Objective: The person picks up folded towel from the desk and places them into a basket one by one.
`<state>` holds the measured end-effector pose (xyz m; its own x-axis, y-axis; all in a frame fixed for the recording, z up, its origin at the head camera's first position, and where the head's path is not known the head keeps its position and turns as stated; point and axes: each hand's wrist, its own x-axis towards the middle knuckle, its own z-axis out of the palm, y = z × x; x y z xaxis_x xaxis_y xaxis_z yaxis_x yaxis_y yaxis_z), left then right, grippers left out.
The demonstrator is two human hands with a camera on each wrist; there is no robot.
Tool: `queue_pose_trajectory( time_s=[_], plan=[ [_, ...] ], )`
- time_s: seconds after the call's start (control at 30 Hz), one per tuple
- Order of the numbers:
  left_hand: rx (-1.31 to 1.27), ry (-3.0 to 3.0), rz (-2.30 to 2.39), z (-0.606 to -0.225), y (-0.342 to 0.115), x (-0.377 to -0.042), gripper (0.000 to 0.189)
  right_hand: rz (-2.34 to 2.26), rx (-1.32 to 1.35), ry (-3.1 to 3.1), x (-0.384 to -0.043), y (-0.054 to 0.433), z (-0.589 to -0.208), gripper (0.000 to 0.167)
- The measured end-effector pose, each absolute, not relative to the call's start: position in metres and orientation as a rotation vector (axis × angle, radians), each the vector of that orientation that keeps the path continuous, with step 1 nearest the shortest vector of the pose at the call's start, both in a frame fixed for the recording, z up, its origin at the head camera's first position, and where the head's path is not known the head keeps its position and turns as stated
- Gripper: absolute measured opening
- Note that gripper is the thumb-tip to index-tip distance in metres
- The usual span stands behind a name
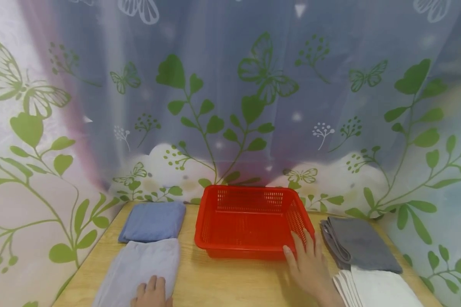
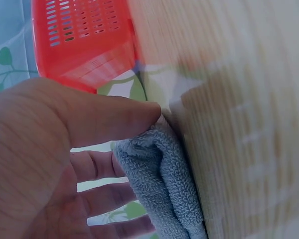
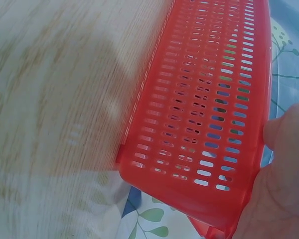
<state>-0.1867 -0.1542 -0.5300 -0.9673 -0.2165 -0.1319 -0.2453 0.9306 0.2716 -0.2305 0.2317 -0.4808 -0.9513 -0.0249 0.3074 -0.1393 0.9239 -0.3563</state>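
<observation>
My left hand (image 1: 152, 294) is at the right front part of a folded pale grey-blue towel (image 1: 147, 260). In the left wrist view the thumb (image 2: 134, 117) lies against the towel's folded corner (image 2: 157, 164), and the other fingers reach over its far side, their tips partly hidden. My right hand (image 1: 309, 268) has its fingers spread over the front right corner of a red plastic basket (image 1: 246, 247). In the right wrist view the thumb touches the rim of the basket's slotted side (image 3: 199, 104); the other fingers are out of sight there.
A darker blue folded towel (image 1: 153, 219) lies behind the pale one. On the right are a dark grey folded cloth (image 1: 363, 243) and a white folded cloth (image 1: 384, 290). A patterned curtain (image 1: 223, 128) hangs behind the wooden table (image 1: 223, 285).
</observation>
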Motion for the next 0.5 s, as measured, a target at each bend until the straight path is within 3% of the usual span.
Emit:
queue_pose_trajectory(
  time_s=[0.5],
  plan=[
    [-0.323, 3.008, 0.446, -0.5375, -0.1523, -0.1852, 0.034, 0.552, 0.115, -2.759, -0.2304, 0.2321, -0.4841, 0.061]
  ],
)
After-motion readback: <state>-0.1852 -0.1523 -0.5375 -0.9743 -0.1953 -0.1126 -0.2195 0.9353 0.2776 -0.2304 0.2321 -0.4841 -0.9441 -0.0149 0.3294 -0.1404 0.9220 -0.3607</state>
